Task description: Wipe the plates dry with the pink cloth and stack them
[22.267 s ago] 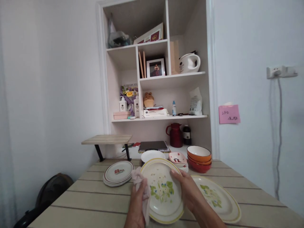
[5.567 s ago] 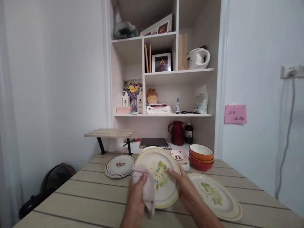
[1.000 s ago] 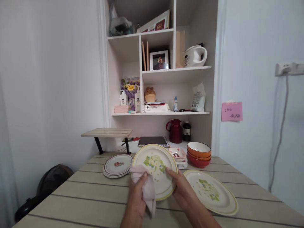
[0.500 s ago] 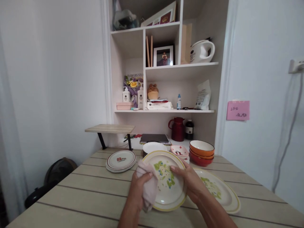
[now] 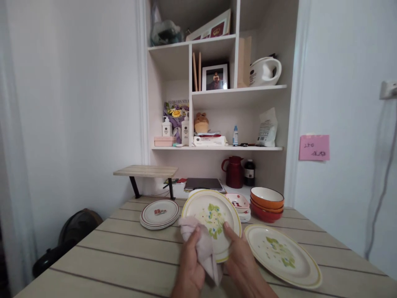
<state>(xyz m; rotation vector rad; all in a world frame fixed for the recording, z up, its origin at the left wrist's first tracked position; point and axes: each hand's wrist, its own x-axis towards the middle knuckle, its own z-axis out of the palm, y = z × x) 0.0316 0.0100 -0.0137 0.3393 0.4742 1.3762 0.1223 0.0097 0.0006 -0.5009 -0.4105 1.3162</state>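
Note:
A cream plate [image 5: 201, 205] with a yellow rim and a green leaf and flower pattern is held up, tilted, above the table. My right hand [image 5: 240, 256] grips its lower right edge, thumb on the face and fingers behind. My left hand [image 5: 191, 260] is closed on a pale pink cloth [image 5: 203, 244], which lies against the plate's lower left side; the cloth's end hangs below. To the right, a larger oval plate [image 5: 283, 256] with a matching pattern lies on the table, close to my right forearm.
On the wooden table [image 5: 124, 256] stand stacked round plates [image 5: 159, 213], small patterned dishes [image 5: 238, 201] and orange and red bowls [image 5: 267, 203]. A small raised shelf [image 5: 145, 170] stands back left. Behind are a red jug [image 5: 234, 171], a dark bottle [image 5: 249, 171] and wall shelves [image 5: 238, 91].
My left hand has moved right and down with the cloth along the plate's lower edge. My right hand has slid lower on the rim, and the plate has turned. The camera view has shifted slightly.

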